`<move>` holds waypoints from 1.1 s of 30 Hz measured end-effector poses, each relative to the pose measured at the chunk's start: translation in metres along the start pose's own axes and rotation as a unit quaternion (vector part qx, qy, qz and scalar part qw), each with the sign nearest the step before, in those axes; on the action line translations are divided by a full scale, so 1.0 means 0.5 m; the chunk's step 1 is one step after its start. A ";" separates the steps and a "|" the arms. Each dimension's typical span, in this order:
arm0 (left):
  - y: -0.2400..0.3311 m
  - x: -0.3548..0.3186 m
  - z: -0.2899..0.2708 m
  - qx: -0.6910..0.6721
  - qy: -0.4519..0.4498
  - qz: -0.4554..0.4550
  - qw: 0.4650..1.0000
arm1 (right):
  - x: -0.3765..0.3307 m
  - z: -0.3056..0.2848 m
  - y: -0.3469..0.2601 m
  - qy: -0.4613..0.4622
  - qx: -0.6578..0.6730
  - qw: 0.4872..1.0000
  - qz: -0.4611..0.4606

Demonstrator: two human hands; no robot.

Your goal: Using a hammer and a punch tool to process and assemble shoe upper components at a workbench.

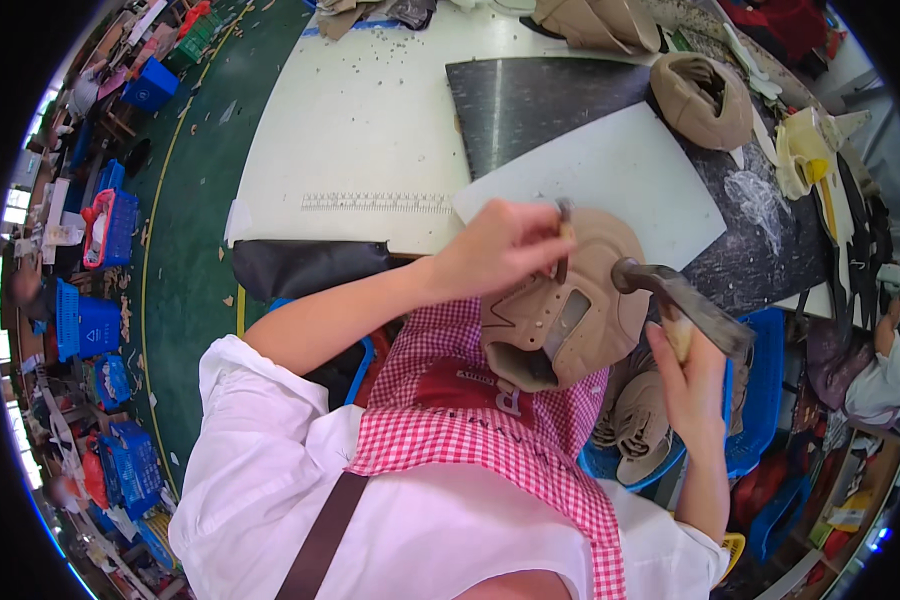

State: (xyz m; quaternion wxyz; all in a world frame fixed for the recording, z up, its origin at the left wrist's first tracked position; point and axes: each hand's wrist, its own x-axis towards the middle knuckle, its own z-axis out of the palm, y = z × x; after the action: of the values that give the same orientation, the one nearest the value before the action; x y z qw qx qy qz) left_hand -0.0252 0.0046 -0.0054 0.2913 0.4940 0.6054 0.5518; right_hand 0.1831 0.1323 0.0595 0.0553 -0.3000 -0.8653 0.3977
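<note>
A beige shoe upper (610, 320) with small holes and a cut-out slot lies over the front edge of the table, partly on a white board (610, 175). My left hand (510, 245) is closed around a short metal punch (562, 268), its lower end near the upper's surface. I cannot make out whether it touches. In my right hand (692, 375), the fingers wrap the wooden handle of a hammer (685, 300). Its dark head reaches over the upper's right side, the round face close to the punch.
A black mat (550, 100) lies under the board. Other beige uppers (705, 100) rest at the back right, beside a cream container (808, 150). Below the table's right side, a blue basket (760, 400) stands near more shoe pieces (638, 415). Another person (885, 375) sits at far right.
</note>
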 end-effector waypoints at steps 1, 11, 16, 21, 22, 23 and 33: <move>-0.008 -0.002 0.001 -0.208 0.047 -0.106 0.971 | 0.006 0.019 0.022 0.020 -0.029 0.998 -0.051; 0.007 -0.034 0.012 -0.112 0.017 -0.075 0.991 | 0.007 0.028 0.046 0.035 -0.047 0.997 -0.051; -0.001 -0.051 0.002 0.083 0.004 0.032 0.996 | -0.025 -0.040 0.012 0.159 0.008 0.983 -0.089; 0.021 -0.036 0.019 0.253 -0.051 0.187 0.948 | -0.057 -0.059 -0.049 0.052 0.128 0.941 -0.308; 0.015 -0.051 0.009 0.274 -0.051 0.198 0.940 | -0.032 -0.007 -0.043 0.062 -0.208 0.936 -0.276; 0.015 -0.050 0.008 0.267 -0.066 0.237 0.932 | -0.033 0.002 -0.028 0.072 -0.132 0.968 -0.201; -0.003 -0.044 -0.016 -0.243 0.057 -0.061 0.966 | 0.086 0.042 0.049 0.088 0.005 0.996 0.004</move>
State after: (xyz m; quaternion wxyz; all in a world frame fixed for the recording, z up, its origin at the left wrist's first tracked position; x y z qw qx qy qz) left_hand -0.0253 -0.0188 -0.0093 0.4009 0.3378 0.4978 0.6909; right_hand 0.1527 0.1552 0.0215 0.1312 -0.3372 -0.8540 0.3738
